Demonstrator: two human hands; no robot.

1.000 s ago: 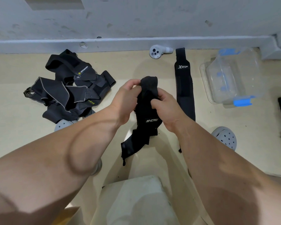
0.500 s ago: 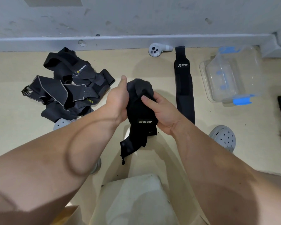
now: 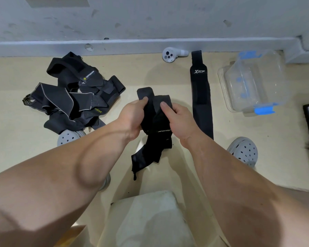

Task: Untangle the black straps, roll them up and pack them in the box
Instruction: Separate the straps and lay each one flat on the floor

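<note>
Rolling one black strap (image 3: 155, 125) between both hands, held above the floor (image 3: 16, 139).
We pinch its top end so the roll can start tight: our left hand (image 3: 132, 116) curls round one fold, our right hand (image 3: 180, 120) grips the other, thumbs on top, forearms reaching forward. The tail hangs loose. The tangled pile (image 3: 73, 98) lies left, the flat strap (image 3: 201, 97) and clear box (image 3: 253, 81) right.

Even, soft overhead light; faint shadows on floor (image 3: 16, 139). Wide-angle bending at edges; right edge slightly blurred.
</note>
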